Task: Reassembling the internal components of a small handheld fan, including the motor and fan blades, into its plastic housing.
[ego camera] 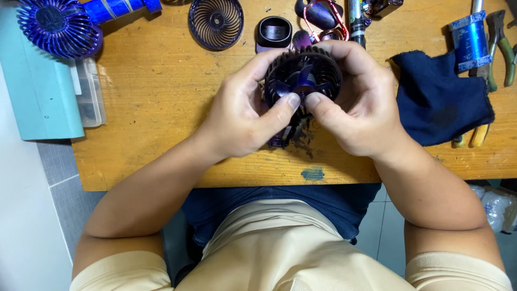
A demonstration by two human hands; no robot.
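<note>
The wooden desk (161, 108) carries the whole job, worn and stained near its front edge. At its left end stands a pale teal box (37, 91) with a clear plastic case (91, 91) beside it, and above them lies a whole blue handheld fan (59, 27), assembled with its grille on. At the right a dark blue cloth (441, 102) lies crumpled, with pliers (501, 48) and a blue metallic block (468, 37) just past it. Near the far edge sit a loose round fan grille (216, 22), a small dark oval housing (273, 32) and a shiny purple part (323, 13), all apart from one another.

Over the middle of the desk, the left hand (242, 116) and right hand (358, 108) are both clamped around a dark purple fan head (304, 75), thumbs pressed together on the hub of its bare blades. Judging by this, the fan is opened up: its front grille is off and other parts lie separate. The blade wheel still sits in its cage, so the work on it looks part done, with reassembly left
</note>
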